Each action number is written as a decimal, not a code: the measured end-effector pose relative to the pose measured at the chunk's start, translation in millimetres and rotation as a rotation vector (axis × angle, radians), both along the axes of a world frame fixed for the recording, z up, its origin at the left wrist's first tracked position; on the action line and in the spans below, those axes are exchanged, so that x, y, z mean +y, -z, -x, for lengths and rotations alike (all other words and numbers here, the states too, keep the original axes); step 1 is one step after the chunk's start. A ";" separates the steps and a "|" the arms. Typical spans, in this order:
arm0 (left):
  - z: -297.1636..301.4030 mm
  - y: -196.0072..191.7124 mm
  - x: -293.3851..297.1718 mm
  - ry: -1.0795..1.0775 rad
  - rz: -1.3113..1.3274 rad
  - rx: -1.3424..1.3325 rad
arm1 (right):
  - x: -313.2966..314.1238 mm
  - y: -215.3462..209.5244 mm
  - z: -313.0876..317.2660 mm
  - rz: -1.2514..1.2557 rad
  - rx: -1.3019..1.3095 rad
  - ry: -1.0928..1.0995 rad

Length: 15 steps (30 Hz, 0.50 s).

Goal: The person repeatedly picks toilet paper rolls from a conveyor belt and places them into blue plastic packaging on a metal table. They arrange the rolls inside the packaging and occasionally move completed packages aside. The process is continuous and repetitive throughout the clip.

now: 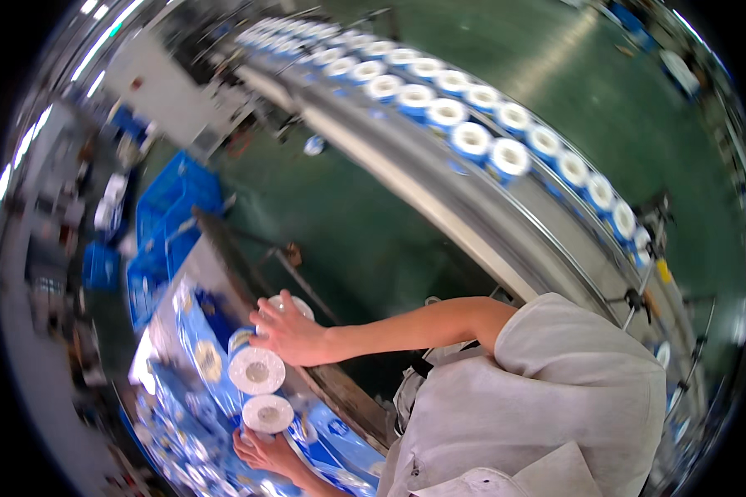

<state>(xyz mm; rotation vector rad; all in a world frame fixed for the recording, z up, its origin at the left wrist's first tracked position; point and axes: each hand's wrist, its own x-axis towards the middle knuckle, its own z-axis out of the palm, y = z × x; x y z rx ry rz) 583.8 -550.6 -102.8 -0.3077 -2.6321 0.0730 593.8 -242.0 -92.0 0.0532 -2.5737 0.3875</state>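
My right hand [294, 333] reaches across with its fingers spread and curled over a white paper roll [298, 305], which it partly hides. Beside it are more paper rolls in blue wrap. One roll [257, 370] shows its round white end, and a second roll [268, 413] lies against it, nearer me. Around the side of that nearer roll bend the fingers of my left hand [265, 451]. Blue and clear printed plastic bags [203, 348] lie under and beside the rolls, on a table with a worn edge [340, 398].
A conveyor [373, 157] curves past behind my right arm, carrying rows of blue-wrapped rolls [470, 141] between metal rails. Blue crates [174, 199] stand beyond the table. Loose blue packaging [182, 447] is heaped at lower left. A single roll [314, 145] sits on the green floor.
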 end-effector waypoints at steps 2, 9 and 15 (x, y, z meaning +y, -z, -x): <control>41.2 -13.9 59.2 0.185 -0.001 0.024 | 50.3 -13.3 -24.0 0.024 0.046 0.203; -3.2 -12.1 396.5 1.092 -0.032 0.109 | 239.4 17.1 -246.1 0.185 0.136 0.966; -159.0 38.6 589.4 1.640 0.089 -0.009 | 268.6 92.3 -449.4 0.168 0.077 1.569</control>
